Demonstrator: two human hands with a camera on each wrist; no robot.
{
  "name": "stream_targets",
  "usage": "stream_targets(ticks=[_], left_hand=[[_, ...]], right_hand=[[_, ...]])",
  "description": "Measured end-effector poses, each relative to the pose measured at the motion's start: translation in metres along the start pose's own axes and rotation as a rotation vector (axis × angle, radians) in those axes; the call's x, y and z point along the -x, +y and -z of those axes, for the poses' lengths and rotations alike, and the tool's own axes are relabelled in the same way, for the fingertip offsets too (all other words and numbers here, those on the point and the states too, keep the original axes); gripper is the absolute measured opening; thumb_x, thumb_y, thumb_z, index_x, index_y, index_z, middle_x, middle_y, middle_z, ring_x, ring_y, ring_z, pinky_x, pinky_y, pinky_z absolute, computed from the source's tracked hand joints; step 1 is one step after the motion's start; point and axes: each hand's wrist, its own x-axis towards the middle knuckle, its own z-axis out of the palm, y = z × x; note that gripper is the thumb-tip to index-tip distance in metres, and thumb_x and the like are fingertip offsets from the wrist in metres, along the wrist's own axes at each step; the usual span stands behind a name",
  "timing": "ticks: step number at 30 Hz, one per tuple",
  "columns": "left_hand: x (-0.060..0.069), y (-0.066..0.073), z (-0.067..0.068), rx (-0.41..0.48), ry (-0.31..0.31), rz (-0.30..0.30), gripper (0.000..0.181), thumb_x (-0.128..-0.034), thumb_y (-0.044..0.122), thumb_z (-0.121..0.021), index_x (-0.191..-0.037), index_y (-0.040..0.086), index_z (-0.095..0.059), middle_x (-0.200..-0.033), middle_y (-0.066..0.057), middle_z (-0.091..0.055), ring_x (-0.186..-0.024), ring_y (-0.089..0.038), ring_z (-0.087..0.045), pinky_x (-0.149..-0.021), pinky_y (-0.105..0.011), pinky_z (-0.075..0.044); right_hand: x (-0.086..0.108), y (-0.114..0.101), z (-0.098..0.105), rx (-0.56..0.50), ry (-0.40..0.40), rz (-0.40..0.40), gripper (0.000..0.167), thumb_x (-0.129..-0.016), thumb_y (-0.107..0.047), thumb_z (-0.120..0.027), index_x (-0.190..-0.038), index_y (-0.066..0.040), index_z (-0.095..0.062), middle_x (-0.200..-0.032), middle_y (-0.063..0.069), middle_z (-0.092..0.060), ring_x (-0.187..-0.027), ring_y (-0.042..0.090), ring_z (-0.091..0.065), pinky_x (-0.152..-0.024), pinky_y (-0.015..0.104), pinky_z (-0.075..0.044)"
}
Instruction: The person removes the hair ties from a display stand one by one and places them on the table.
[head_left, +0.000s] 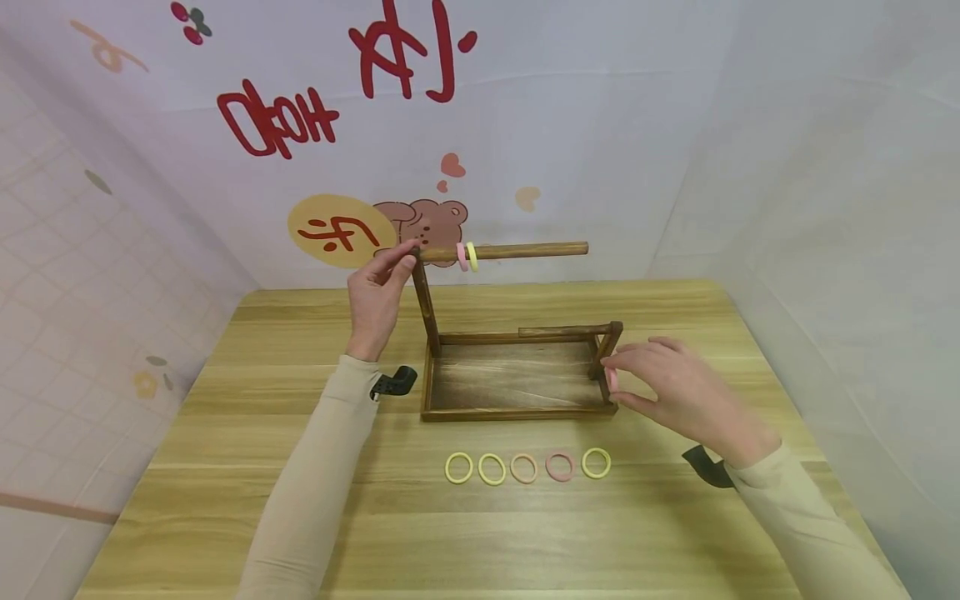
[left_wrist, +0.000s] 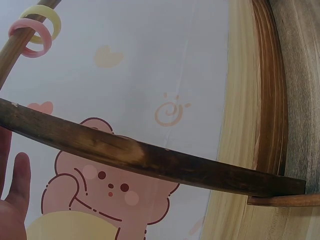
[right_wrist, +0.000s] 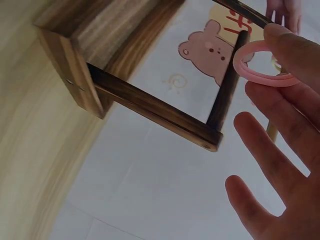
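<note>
A brown wooden rack stands on the table, with a tall post at its left and a short one at its right. My left hand pinches the top of the tall post. From that post a long bar runs right, carrying a pink ring and a yellow ring. Beside the short post, my right hand holds another pink ring between thumb and index finger, its other fingers spread. The short post's bar points left and bears no ring.
In front of the rack, several rings lie in a row on the wooden table: yellow ones, an orange one and a pink one. A printed white cloth hangs behind and along both sides.
</note>
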Motion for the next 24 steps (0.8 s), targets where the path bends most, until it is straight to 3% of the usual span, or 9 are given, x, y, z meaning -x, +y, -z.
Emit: stream_targets(ticks=[3, 10, 16, 24], left_hand=[[0.001, 0.005, -0.001, 0.008, 0.000, 0.003, 0.027, -0.1014, 0.001, -0.064, -0.127, -0.006, -0.070, -0.125, -0.023, -0.070, -0.109, -0.006, -0.069, -0.100, -0.028, -0.055], [0.007, 0.031, -0.004, 0.013, -0.008, 0.014, 0.026, -0.1013, 0.000, -0.064, -0.125, -0.010, -0.069, -0.122, -0.019, -0.073, -0.107, -0.006, -0.069, -0.100, -0.029, -0.055], [0.007, 0.032, -0.004, -0.002, -0.005, 0.029, 0.027, -0.1017, 0.003, -0.065, -0.126, -0.007, -0.070, -0.122, -0.016, -0.073, -0.107, -0.005, -0.069, -0.100, -0.029, -0.055], [0.008, 0.033, -0.003, -0.012, -0.009, 0.028, 0.027, -0.1014, 0.004, -0.066, -0.126, -0.005, -0.071, -0.124, -0.022, -0.071, -0.106, -0.004, -0.069, -0.100, -0.029, -0.055]], right_hand=[[0.007, -0.002, -0.005, -0.001, -0.020, -0.005, 0.049, -0.073, -0.018, -0.094, -0.117, -0.011, -0.073, -0.111, -0.002, -0.074, -0.100, 0.023, -0.069, -0.095, 0.054, -0.052], [0.022, -0.005, -0.017, 0.001, -0.031, 0.015, 0.048, -0.070, -0.020, -0.095, -0.112, -0.012, -0.073, -0.107, -0.005, -0.074, -0.098, 0.021, -0.069, -0.092, 0.052, -0.054], [0.035, -0.006, -0.025, 0.004, -0.028, 0.022, 0.048, -0.071, -0.024, -0.094, -0.112, -0.011, -0.074, -0.105, -0.004, -0.075, -0.096, 0.021, -0.069, -0.090, 0.053, -0.055], [0.052, -0.007, -0.033, 0.027, -0.029, 0.031, 0.048, -0.067, -0.022, -0.095, -0.109, -0.010, -0.075, -0.101, -0.002, -0.076, -0.091, 0.021, -0.070, -0.086, 0.051, -0.057]])
